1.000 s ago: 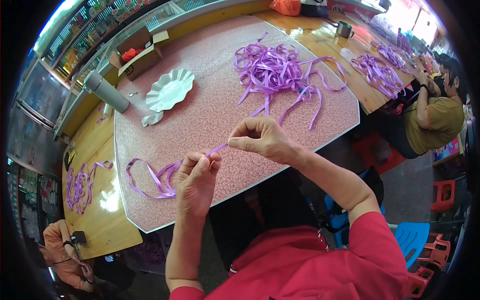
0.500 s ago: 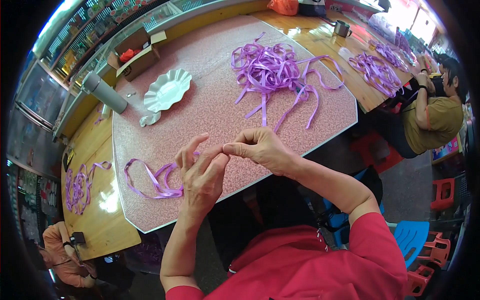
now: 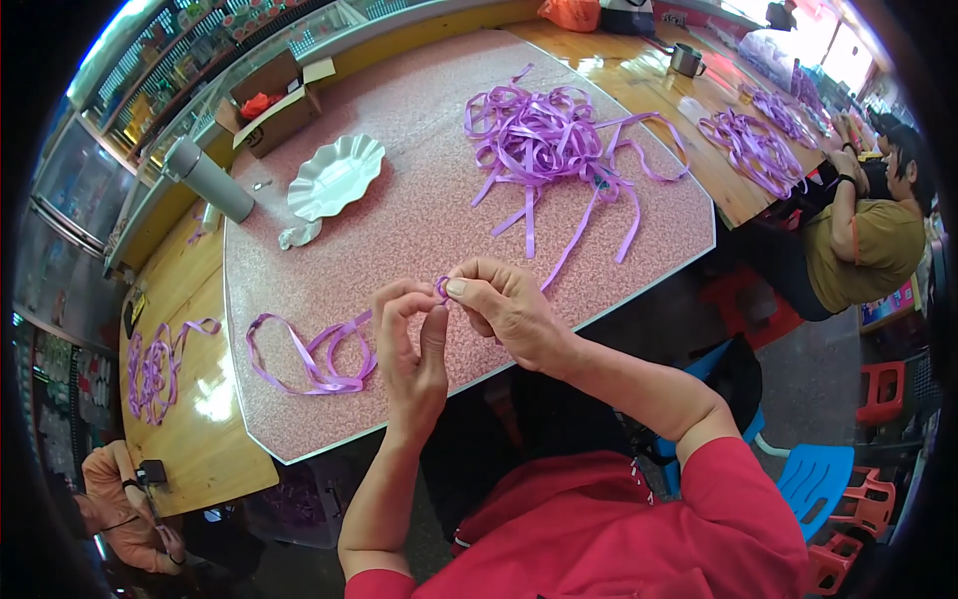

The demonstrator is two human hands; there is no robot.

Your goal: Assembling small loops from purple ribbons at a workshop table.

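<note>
Above the near part of the pink speckled table [image 3: 429,235], both hands meet at a small loop of purple ribbon [image 3: 442,287]. My right hand [image 3: 511,311] pinches the loop between thumb and forefinger. Bent fingers of my left hand [image 3: 411,349] touch the loop's left side, its thumb standing apart from them; the ribbon runs behind this hand. A loose length of purple ribbon [image 3: 334,381] lies left of my left hand. From near my right hand, a strand stretches up to a tangled heap of purple ribbon [image 3: 539,135] at the far right of the tabletop.
On the table stand a white scalloped dish [image 3: 337,178], a crumpled white scrap [image 3: 299,235], a grey flask [image 3: 212,182] and an open cardboard box [image 3: 274,120]. More ribbon lies on wooden tables either side, where people [image 3: 863,230] sit. A blue chair [image 3: 813,479] is at right.
My left hand has turned, and its thumb has come away from its fingertips. My right hand has shifted slightly lower. A small ribbon loop now shows between the hands.
</note>
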